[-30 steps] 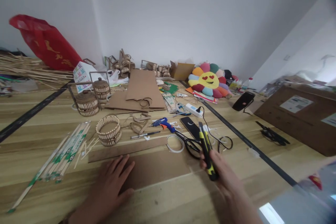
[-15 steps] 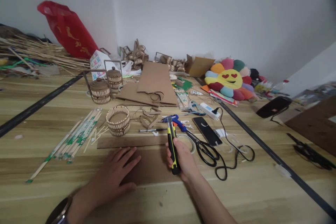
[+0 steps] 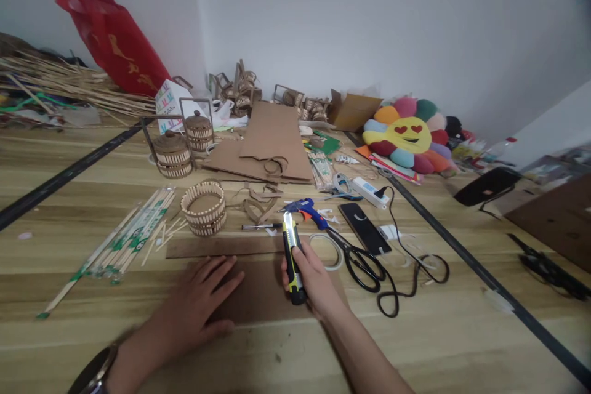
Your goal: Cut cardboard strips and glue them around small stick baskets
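Observation:
My right hand is closed around a yellow and black box cutter, its metal end pointing away from me. My left hand lies flat, fingers spread, on a brown cardboard piece and partly covers it. Just beyond this piece runs a narrow cardboard strip. A round basket of short sticks stands behind the strip. Past the cutter's tip lie a blue glue gun and a pen. Right of my right hand are a roll of tape and black-handled scissors.
Packs of wooden sticks lie at left. Two lidded baskets and cardboard sheets are farther back. A phone, a power strip and a looping black cord occupy the right. A flower cushion rests behind.
My right hand has shifted slightly left with the box cutter, whose metal end now catches bright light. My left hand stays flat on the cardboard. The camera view has turned a little.

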`<control>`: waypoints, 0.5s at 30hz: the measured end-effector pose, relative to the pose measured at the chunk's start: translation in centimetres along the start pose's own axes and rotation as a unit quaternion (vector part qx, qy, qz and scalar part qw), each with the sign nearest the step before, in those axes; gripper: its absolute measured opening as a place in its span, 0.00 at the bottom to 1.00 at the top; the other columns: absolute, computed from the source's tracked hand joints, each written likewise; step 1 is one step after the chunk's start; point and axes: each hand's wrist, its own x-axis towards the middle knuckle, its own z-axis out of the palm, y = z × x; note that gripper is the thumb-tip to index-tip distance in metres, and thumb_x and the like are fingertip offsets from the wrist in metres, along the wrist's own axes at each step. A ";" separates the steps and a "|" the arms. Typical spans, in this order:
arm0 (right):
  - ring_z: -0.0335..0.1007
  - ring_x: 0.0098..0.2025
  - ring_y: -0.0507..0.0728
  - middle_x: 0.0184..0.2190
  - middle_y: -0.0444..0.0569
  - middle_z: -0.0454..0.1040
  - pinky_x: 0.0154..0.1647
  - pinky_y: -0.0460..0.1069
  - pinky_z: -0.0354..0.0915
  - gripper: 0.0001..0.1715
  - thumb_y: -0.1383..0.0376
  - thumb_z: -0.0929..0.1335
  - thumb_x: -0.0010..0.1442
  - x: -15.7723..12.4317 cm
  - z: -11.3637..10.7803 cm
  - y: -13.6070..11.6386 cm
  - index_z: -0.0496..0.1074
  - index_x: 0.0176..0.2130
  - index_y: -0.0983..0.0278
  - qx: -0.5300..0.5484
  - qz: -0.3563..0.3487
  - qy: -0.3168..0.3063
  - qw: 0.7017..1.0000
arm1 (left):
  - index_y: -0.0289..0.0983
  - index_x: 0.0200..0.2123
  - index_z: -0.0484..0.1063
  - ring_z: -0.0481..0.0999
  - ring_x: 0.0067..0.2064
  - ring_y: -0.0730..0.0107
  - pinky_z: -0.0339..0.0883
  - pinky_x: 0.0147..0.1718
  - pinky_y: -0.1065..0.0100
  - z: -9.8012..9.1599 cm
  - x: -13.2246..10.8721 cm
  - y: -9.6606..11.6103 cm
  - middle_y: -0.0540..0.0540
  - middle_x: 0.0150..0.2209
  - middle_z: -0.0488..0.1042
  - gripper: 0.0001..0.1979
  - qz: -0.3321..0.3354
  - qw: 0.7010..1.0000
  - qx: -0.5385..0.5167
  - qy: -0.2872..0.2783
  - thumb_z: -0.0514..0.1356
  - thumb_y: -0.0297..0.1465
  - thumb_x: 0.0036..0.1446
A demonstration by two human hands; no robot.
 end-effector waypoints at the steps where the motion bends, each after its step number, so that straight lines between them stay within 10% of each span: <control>1: 0.66 0.18 0.50 0.24 0.39 0.72 0.18 0.44 0.60 0.30 0.37 0.69 0.56 0.0 -0.2 0.1 0.64 0.37 0.59 -0.028 0.004 -0.007 1.000 | 0.46 0.71 0.57 0.63 0.65 0.48 0.57 0.63 0.49 -0.1 0.0 0.0 0.39 0.68 0.63 0.36 0.002 1.000 0.002 0.001 0.55 0.55 0.65; 7: 0.75 0.34 0.58 0.33 0.47 0.78 0.36 0.51 0.69 0.19 0.51 0.69 0.61 -0.3 -0.3 0.7 0.74 0.44 0.61 -0.247 -0.093 -0.084 0.961 | 0.38 0.60 0.69 0.66 0.63 0.46 0.61 0.61 0.48 -0.7 0.6 0.4 0.36 0.65 0.68 0.33 -0.003 1.000 -0.014 0.012 0.56 0.56 0.64; 12: 0.72 0.50 0.67 0.45 0.58 0.78 0.54 0.61 0.66 0.17 0.54 0.71 0.59 -1.2 -0.1 -0.9 0.78 0.43 0.62 -0.343 -0.225 0.017 0.912 | 0.38 0.46 0.72 0.65 0.65 0.44 0.62 0.60 0.42 -1.3 0.9 0.8 0.34 0.66 0.66 0.26 -0.035 0.998 -0.055 -0.007 0.60 0.55 0.62; 15: 0.74 0.46 0.62 0.41 0.54 0.78 0.50 0.57 0.69 0.18 0.50 0.66 0.67 -4.9 -2.2 -2.2 0.77 0.35 0.59 -0.281 -0.211 -0.042 0.935 | 0.38 0.47 0.71 0.65 0.65 0.42 0.62 0.60 0.39 -1.4 1.0 0.9 0.34 0.67 0.65 0.25 -0.045 0.996 -0.072 -0.020 0.62 0.54 0.60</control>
